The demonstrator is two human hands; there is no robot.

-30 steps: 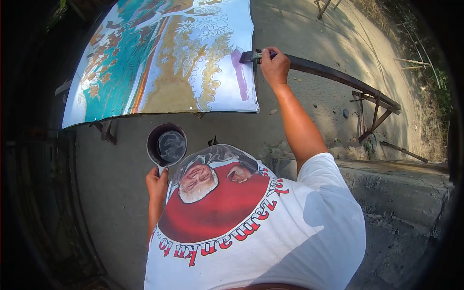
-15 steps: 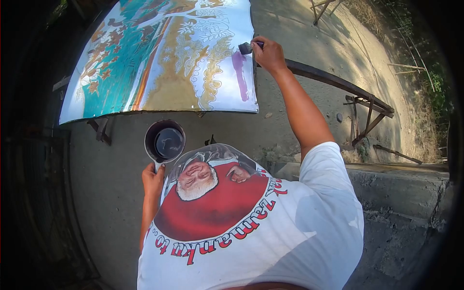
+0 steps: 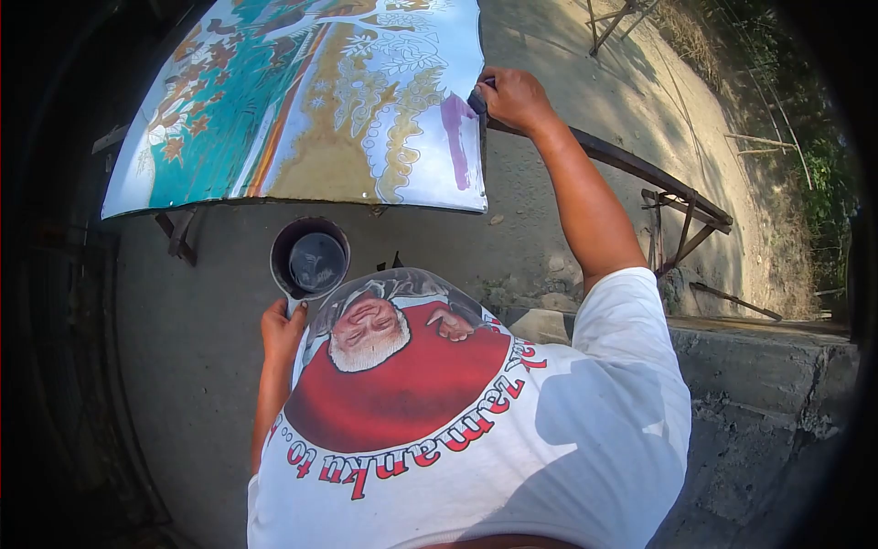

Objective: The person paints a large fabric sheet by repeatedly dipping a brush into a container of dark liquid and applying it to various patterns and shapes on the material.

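Closed around a dark brush (image 3: 477,99), my right hand (image 3: 519,99) is at the right edge of a stretched, patterned cloth (image 3: 315,169). The bristles are beside a purple painted strip (image 3: 455,137) on a white part of the cloth. Teal, brown and gold areas with fine outlined leaves cover the rest. My left hand (image 3: 283,329) grips the handle of a dipper (image 3: 311,259) below the cloth's near edge. Dark liquid lies inside the dipper. The fingers behind its handle are partly hidden.
A long wooden beam (image 3: 631,163) runs from the cloth's right side to a wooden trestle (image 3: 681,224). Another stand (image 3: 615,23) is at the top right. A concrete ledge (image 3: 759,366) lies to my right, and a wooden leg (image 3: 178,236) shows under the cloth.
My right hand has brought the brush slightly right and down to the cloth's edge. The purple strip looks wider near its top. The dipper stays in my left hand, a little higher in view.
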